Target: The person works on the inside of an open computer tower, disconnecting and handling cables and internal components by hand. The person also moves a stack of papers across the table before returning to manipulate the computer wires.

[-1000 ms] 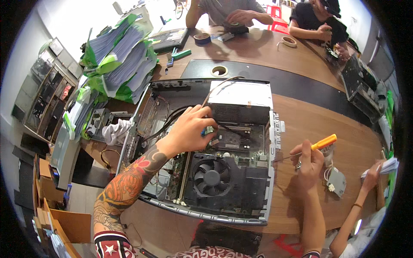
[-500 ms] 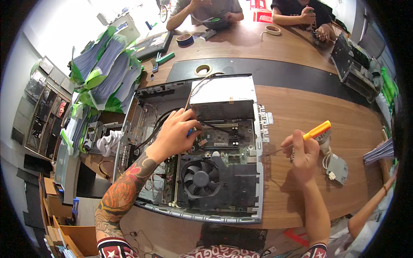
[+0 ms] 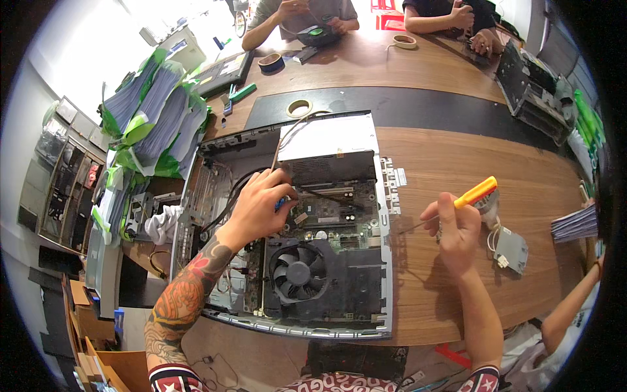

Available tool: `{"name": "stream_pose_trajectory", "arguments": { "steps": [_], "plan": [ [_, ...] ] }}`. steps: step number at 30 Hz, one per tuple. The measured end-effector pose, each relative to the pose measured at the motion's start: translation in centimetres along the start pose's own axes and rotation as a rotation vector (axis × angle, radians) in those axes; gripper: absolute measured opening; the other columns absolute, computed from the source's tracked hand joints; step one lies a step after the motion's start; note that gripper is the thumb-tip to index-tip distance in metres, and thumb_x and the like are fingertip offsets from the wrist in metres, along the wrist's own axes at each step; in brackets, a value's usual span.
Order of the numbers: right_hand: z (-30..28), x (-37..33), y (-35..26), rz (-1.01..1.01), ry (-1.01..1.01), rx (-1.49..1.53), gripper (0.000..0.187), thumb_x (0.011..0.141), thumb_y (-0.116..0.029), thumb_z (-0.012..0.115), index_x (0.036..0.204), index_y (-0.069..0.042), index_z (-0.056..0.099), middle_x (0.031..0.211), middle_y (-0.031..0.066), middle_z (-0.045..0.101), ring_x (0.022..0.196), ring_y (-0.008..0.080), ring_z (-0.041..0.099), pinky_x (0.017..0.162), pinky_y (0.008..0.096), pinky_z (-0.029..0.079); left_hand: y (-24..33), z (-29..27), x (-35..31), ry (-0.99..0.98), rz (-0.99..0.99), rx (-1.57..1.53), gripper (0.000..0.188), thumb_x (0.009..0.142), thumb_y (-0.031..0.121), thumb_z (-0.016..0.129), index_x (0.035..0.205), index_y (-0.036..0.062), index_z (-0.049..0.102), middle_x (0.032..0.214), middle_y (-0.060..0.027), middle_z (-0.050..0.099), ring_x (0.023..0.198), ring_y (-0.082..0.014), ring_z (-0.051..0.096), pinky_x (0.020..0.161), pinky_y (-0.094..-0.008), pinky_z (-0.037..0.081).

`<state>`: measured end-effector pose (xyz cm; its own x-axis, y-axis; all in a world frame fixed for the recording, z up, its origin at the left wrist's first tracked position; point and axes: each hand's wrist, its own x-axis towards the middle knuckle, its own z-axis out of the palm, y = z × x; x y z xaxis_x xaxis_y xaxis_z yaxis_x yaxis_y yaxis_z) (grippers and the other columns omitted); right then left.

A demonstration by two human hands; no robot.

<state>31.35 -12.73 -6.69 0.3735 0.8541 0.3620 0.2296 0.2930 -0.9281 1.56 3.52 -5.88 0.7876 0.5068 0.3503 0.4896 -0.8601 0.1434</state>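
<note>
computer case (image 3: 209,196): 1 | fan (image 3: 297,273): 1 | screwdriver (image 3: 471,194): 1, right hand (image 3: 457,228) | left hand (image 3: 261,208) inside case

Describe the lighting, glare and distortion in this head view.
Head view: strong glare washes out the upper left; the long wooden table bends toward the black fisheye rim; the right hand casts a soft shadow; the open grey computer case stays sharp.

Tape rolls (image 3: 300,107), paper stacks (image 3: 157,111), second chassis (image 3: 535,91).

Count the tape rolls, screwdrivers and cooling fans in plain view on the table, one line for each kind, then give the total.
Tape rolls: 3
Screwdrivers: 1
Fans: 1
Total: 5
</note>
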Motion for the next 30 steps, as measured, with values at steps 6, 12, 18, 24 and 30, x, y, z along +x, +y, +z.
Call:
{"name": "stream_pose_trajectory", "arguments": {
  "steps": [6,12,18,24,30],
  "plan": [
    [-0.30,-0.11,0.06,0.007,0.004,0.014,0.050,0.104,-0.031,0.051,0.070,0.003,0.064,0.062,0.0023,0.058,0.054,0.0077,0.054,0.050,0.0219,0.040,0.62,-0.15,0.40,0.013,-0.027,0.001,0.013,0.071,0.007,0.074,0.081,0.0084,0.066,0.093,-0.0061,0.058,0.090,-0.0275,0.056,0.079,-0.0382,0.043],
    [-0.03,-0.01,0.06,0.024,-0.006,-0.006,0.049,0.104,-0.030,0.051,0.070,0.003,0.064,0.061,0.0025,0.057,0.054,0.0073,0.053,0.050,0.0219,0.039,0.59,-0.35,0.25,0.073,-0.095,-0.020,0.012,0.072,0.006,0.072,0.082,0.0089,0.067,0.091,-0.0055,0.059,0.087,-0.0270,0.057,0.077,-0.0375,0.044],
    [-0.13,-0.04,0.30,0.009,-0.020,-0.002,0.049,0.104,-0.030,0.052,0.070,0.003,0.064,0.061,0.0029,0.057,0.053,0.0073,0.052,0.049,0.0224,0.039,0.44,-0.71,0.43,0.054,-0.070,-0.059,0.012,0.072,0.005,0.073,0.082,0.0087,0.068,0.091,-0.0055,0.059,0.087,-0.0274,0.058,0.076,-0.0374,0.045],
    [-0.07,-0.06,0.41,0.018,-0.017,0.004,0.050,0.104,-0.030,0.051,0.069,0.004,0.064,0.061,0.0031,0.058,0.053,0.0073,0.052,0.049,0.0225,0.038,0.01,-0.47,0.23,0.027,-0.052,-0.108,0.012,0.074,0.002,0.072,0.085,0.0060,0.068,0.092,-0.0099,0.060,0.089,-0.0320,0.058,0.078,-0.0408,0.047],
    [-0.17,-0.15,0.30,0.010,-0.021,-0.019,0.051,0.104,-0.032,0.050,0.070,0.003,0.064,0.062,0.0027,0.058,0.054,0.0074,0.053,0.049,0.0221,0.039,0.02,-0.56,0.18,0.007,-0.044,-0.124,0.014,0.074,0.002,0.072,0.086,0.0067,0.068,0.091,-0.0096,0.060,0.088,-0.0317,0.058,0.078,-0.0409,0.047]
  ]
}}
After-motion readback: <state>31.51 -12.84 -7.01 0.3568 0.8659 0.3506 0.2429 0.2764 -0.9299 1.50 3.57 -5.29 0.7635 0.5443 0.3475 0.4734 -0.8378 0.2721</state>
